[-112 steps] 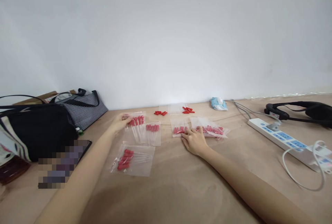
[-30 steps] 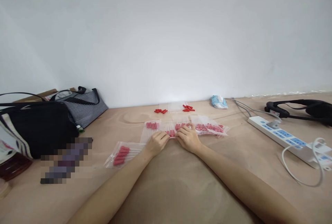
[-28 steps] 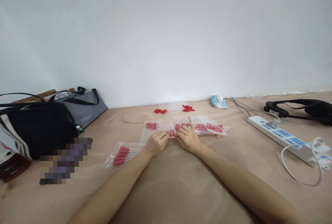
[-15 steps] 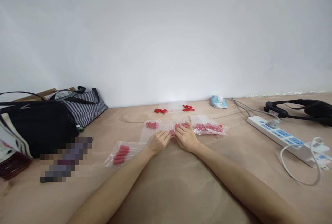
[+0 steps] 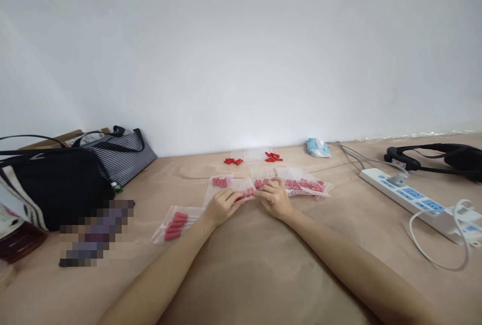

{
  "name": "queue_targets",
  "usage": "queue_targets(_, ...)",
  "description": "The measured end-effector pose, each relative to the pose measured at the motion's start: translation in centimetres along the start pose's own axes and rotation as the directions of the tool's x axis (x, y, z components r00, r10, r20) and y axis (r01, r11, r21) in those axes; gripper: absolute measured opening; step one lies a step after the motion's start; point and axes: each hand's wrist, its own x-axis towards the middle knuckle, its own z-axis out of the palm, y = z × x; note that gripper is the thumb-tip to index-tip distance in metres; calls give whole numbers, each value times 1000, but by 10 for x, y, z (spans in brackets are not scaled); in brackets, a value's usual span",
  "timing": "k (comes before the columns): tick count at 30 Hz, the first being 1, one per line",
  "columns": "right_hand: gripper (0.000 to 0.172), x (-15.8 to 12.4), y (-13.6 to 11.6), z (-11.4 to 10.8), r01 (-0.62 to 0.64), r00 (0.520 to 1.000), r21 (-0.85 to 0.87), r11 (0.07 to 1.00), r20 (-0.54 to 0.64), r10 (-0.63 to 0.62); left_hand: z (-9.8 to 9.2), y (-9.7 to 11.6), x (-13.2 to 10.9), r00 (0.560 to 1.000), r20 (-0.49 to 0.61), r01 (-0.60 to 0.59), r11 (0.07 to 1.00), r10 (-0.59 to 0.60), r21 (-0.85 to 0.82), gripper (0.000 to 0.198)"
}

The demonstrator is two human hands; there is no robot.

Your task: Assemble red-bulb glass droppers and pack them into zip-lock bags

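Note:
Between my hands lies a clear plastic zip bag (image 5: pixel 246 185) with red-capped white sticks inside. My left hand (image 5: pixel 224 206) pinches its near left edge, close to the red ends. At the right my right hand (image 5: pixel 275 199) has its fingers bent and closed on the near edge; the fingertips are partly hidden. Another bag of red-tipped sticks (image 5: pixel 176 224) lies flat by my left forearm. Behind my left hand is one more bag (image 5: pixel 219 182), partly covered. A stack of filled bags (image 5: pixel 307 184) rests just right of my right hand.
Two small piles of red caps, left (image 5: pixel 233 161) and right (image 5: pixel 273 156), flank thin white sticks (image 5: pixel 254 156) near the wall. A blue packet (image 5: pixel 318 147), a power strip (image 5: pixel 406 197) with cables and a black headset (image 5: pixel 433 159) lie right. Bags (image 5: pixel 56 179) stand left.
My left hand has shifted slightly left along the bag's edge, so more red ends show between my hands. My right hand's fingers have curled more, staying at about the same spot.

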Motion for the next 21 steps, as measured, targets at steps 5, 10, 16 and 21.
queue_targets(5, 16, -2, 5, 1, -126, 992, 23, 992, 0, 126, -6, -10, -9, 999, -44, -25, 1000, 25, 3, 14)
queue_targets(10, 14, -1, 5, 1, -151, 989, 1, 989, -9, 151, -6, -14, -15, 998, -52, -29, 1000, 30, 8, 15)
queue_targets(16, 13, 8, -11, 4, 52, 999, -65, 997, -12, -53, -3, -9, -10, 999, -12, -40, 999, 40, -16, 19)
queue_targets(21, 19, 18, -28, 12, 160, 986, -155, 975, -29, -166, -4, -7, -7, 999, 20, -36, 999, 37, -36, 22)
